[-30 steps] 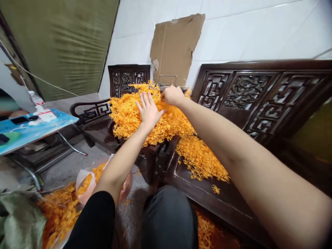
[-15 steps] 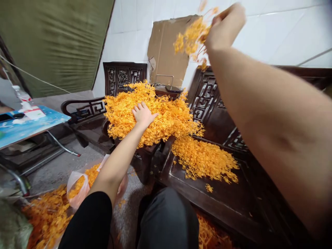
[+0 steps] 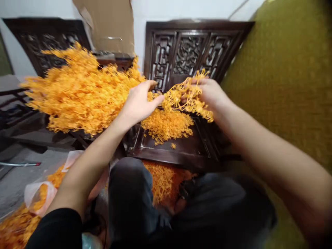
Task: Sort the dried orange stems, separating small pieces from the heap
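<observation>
My right hand (image 3: 211, 92) is closed around a sprig of orange dried flowers (image 3: 192, 97), whose thin branches stick out to the left and downward. Facing it, my left hand (image 3: 140, 102) has its thumb and fingers apart, close to the sprig's left end; whether it touches the sprig I cannot tell. A big heap of the same orange dried flowers (image 3: 80, 93) rises just left of my left hand. Beneath both hands, a smaller pile of loose orange flower heads (image 3: 169, 126) lies on a dark wooden bench seat (image 3: 166, 154).
Carved dark bench backs (image 3: 190, 52) stand against the white wall, with a cardboard sheet (image 3: 111, 20) between them. A yellow-green woven surface (image 3: 282, 79) is at right. Plastic bags (image 3: 31, 197) of orange flowers sit at lower left. More orange stems (image 3: 164, 180) lie below the bench.
My right hand has come down from above with the sprig, to the front of my left hand. My left hand has lifted off the big heap and moved right. The view has turned right.
</observation>
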### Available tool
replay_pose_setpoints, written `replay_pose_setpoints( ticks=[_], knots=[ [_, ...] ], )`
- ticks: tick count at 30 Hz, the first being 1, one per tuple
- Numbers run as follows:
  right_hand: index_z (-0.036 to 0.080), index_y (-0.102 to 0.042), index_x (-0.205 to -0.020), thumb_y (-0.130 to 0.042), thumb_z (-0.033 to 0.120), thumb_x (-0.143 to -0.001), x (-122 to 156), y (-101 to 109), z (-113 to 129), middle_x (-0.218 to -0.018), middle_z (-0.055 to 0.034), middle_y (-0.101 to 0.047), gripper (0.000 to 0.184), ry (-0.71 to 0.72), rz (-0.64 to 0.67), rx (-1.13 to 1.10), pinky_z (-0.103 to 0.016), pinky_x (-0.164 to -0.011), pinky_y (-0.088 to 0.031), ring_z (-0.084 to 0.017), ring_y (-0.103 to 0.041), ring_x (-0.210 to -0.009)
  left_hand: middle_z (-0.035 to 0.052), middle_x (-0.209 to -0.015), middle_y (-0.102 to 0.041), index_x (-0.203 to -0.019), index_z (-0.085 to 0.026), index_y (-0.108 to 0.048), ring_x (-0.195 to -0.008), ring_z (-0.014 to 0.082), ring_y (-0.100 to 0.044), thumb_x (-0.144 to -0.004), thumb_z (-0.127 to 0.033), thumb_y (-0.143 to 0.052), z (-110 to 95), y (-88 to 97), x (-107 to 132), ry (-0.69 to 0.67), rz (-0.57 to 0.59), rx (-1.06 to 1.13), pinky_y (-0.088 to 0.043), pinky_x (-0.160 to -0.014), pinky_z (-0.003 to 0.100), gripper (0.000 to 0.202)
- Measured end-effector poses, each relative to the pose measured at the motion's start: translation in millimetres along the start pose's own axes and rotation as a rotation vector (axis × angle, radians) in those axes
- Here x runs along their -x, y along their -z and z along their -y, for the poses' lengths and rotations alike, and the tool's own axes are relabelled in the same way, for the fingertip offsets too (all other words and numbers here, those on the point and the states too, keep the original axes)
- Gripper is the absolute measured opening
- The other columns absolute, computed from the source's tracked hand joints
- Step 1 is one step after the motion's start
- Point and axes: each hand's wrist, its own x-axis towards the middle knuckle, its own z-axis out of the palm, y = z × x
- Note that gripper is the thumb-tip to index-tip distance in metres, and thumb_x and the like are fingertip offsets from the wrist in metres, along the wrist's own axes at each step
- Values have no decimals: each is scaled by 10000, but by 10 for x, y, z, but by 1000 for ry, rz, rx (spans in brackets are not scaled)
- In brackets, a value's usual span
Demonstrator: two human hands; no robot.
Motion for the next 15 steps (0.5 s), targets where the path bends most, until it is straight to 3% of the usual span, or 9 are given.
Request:
replay_pose_setpoints(
  ticks=[3,6,11,15],
  knots=[
    [180,-682,-951,-739,344,-901,295,51,-571,-743,-49,-678,181,-160,20,-117,-342,-658,-625,-181,-670,-679,144,-1383,-688,-1381,-147,-614,-1293,277,-642,-939,-434,-651,-171,-515,36,-21,221,160,-481,-1155,452,528],
    [195,-684,-902,-773,310,-856,439,52,-902,-750,-35,-673,152,-154,99,-123,-321,-650,-605,-174,-657,-682,144,-1421,-670,-1412,-150,-612,-1305,269,-642,-904,-386,-716,-233,-867,65,-89,321,247,-483,-1155,461,569],
    [197,-625,-751,-808,231,-789,420,113,-1102,-684,-2,-610,190,-89,222,-89,-292,-656,-563,-151,-599,-669,56,-1478,-635,-1252,-268,-734,-1373,246,-598,-923,-270,-685,-207,-1037,16,-295,479,237,-447,-1188,495,333],
    [202,-599,-773,-798,190,-812,315,184,-1221,-709,-10,-615,204,-177,209,-79,-301,-689,-558,-159,-606,-700,79,-1429,-667,-1280,-222,-707,-1335,228,-623,-935,-139,-578,-178,-1058,-34,-291,554,227,-470,-1170,481,378]
  ],
)
